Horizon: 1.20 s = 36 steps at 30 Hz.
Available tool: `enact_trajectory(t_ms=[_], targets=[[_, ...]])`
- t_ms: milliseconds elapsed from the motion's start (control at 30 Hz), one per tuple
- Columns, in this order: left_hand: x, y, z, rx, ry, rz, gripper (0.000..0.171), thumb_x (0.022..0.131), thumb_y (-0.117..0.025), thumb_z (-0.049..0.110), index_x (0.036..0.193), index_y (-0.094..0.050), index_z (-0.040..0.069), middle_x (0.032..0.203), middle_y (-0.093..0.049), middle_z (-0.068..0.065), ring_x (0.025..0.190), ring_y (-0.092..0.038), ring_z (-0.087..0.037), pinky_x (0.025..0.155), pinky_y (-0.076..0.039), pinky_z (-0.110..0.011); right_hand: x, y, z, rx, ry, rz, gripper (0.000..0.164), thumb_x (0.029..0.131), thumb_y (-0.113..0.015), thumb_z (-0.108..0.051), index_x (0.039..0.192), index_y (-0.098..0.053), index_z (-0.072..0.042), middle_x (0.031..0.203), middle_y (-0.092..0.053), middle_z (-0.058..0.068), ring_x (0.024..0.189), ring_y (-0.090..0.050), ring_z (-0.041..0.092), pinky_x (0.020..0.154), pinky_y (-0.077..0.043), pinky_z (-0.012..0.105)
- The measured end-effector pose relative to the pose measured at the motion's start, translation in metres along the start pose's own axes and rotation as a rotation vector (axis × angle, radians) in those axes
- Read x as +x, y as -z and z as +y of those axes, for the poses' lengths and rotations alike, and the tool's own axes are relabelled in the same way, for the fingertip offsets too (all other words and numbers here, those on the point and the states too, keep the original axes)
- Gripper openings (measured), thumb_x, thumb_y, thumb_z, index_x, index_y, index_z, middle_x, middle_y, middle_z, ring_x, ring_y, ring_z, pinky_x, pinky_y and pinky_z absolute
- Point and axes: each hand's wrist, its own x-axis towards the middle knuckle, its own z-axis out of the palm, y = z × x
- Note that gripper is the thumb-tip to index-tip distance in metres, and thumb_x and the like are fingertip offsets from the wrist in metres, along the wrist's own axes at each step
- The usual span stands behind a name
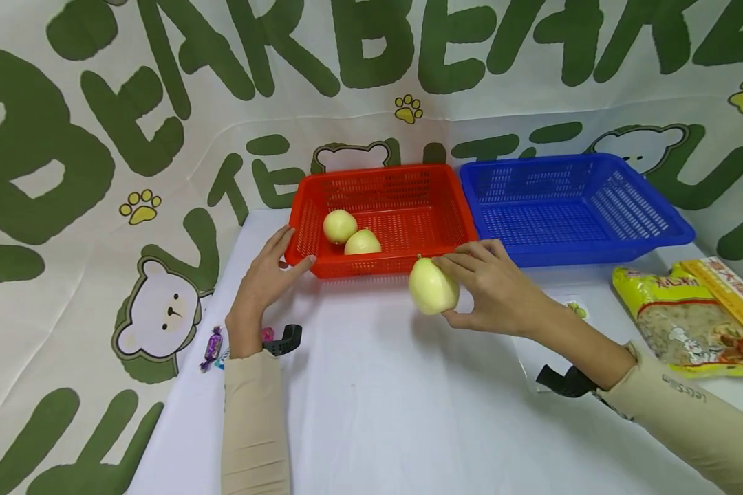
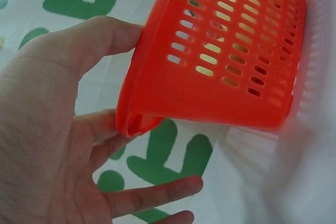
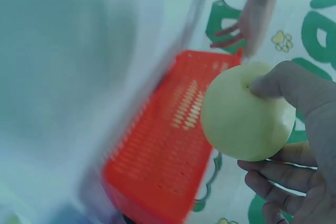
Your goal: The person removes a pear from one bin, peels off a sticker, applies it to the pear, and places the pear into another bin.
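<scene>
A round, pale yellow pear (image 1: 432, 285) with a short stem is held by my right hand (image 1: 495, 292), just in front of the red basket (image 1: 411, 223). In the right wrist view the thumb presses near the stem of the pear (image 3: 244, 121), and the fingers support its other side. Two similar pears, one (image 1: 340, 226) behind the other (image 1: 362, 240), lie at the left inside the red basket. My left hand (image 1: 263, 282) holds that basket's front left corner. The left wrist view shows the thumb and a finger on the rim (image 2: 128, 98), with other fingers extended.
A blue basket (image 1: 539, 223) stands right of the red one. At the right lie a yellow food packet (image 1: 687, 320) and an orange-yellow box (image 1: 733, 295). A white card (image 1: 535, 361) sits partly under my right forearm. Wrapped candies (image 1: 212, 347) lie near my left wrist.
</scene>
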Motion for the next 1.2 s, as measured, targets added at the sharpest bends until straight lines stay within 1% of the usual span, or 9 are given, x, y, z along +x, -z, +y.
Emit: enact_trajectory(t_ms=[267,433,567,867,933,1100,1133,1200], targets=[[-0.001,0.000,-0.004,-0.006,-0.001,0.010,0.090,0.091,-0.050,0.069,0.161,-0.021,0.022,0.167,-0.015,0.001,0.141,-0.034,-0.034,0.100,-0.043,-0.062,-0.021,-0.030,-0.016,-0.003,-0.010,-0.013,0.074,0.065,-0.086,-0.041,0.124,-0.067,-0.002,0.112,-0.070,0.011,0.109,-0.056,0.030,0.089,-0.040,0.048],[-0.002,-0.001,-0.005,-0.010,0.000,0.011,0.090,0.090,-0.050,0.069,0.161,-0.020,0.023,0.167,-0.014,0.001,0.141,-0.034,-0.035,0.101,-0.042,-0.063,-0.027,-0.041,-0.022,0.009,-0.037,-0.034,0.073,0.065,-0.085,-0.040,0.124,-0.067,-0.002,0.111,-0.071,0.010,0.105,-0.056,0.028,0.089,-0.039,0.045],[-0.003,-0.002,-0.005,-0.015,-0.001,0.009,0.090,0.090,-0.051,0.069,0.161,-0.020,0.024,0.167,-0.014,0.002,0.139,-0.036,-0.035,0.100,-0.043,-0.062,-0.032,-0.047,-0.025,0.013,-0.049,-0.041,0.072,0.065,-0.085,-0.040,0.124,-0.067,-0.003,0.110,-0.071,0.009,0.105,-0.056,0.027,0.090,-0.038,0.045],[-0.002,-0.001,-0.003,-0.003,-0.006,-0.010,0.091,0.090,-0.049,0.070,0.161,-0.018,0.024,0.167,-0.013,0.002,0.138,-0.036,-0.035,0.100,-0.043,-0.062,-0.043,-0.055,-0.027,-0.016,-0.075,-0.071,0.073,0.066,-0.084,-0.044,0.124,-0.067,-0.003,0.109,-0.071,0.008,0.105,-0.056,0.027,0.091,-0.039,0.046],[-0.003,0.002,-0.001,-0.006,-0.011,-0.024,0.091,0.091,-0.049,0.070,0.161,-0.018,0.023,0.167,-0.012,0.000,0.141,-0.033,-0.036,0.102,-0.040,-0.064,-0.044,-0.054,-0.027,-0.019,-0.092,-0.079,0.074,0.066,-0.084,-0.045,0.125,-0.066,-0.004,0.111,-0.070,0.008,0.106,-0.056,0.027,0.093,-0.039,0.047],[-0.009,0.012,0.006,0.018,-0.030,-0.067,0.088,0.093,-0.050,0.067,0.161,-0.021,0.019,0.166,-0.014,-0.006,0.148,-0.020,-0.039,0.106,-0.029,-0.070,-0.052,-0.053,-0.030,-0.008,-0.139,-0.128,0.081,0.070,-0.086,-0.043,0.135,-0.058,-0.004,0.121,-0.067,0.007,0.112,-0.055,0.027,0.096,-0.038,0.050],[-0.011,0.013,0.008,0.026,-0.034,-0.066,0.087,0.093,-0.050,0.065,0.161,-0.023,0.018,0.166,-0.016,-0.007,0.148,-0.020,-0.040,0.106,-0.028,-0.071,-0.053,-0.052,-0.030,-0.005,-0.147,-0.143,0.084,0.070,-0.086,-0.043,0.138,-0.056,-0.004,0.124,-0.065,0.007,0.114,-0.055,0.027,0.097,-0.037,0.050],[-0.013,0.016,0.014,0.034,-0.059,-0.040,0.082,0.094,-0.052,0.062,0.159,-0.028,0.017,0.164,-0.021,-0.009,0.147,-0.023,-0.040,0.107,-0.028,-0.070,-0.055,-0.050,-0.031,0.006,-0.160,-0.164,0.089,0.070,-0.087,-0.043,0.143,-0.051,-0.005,0.130,-0.062,0.008,0.117,-0.054,0.028,0.098,-0.037,0.051]])
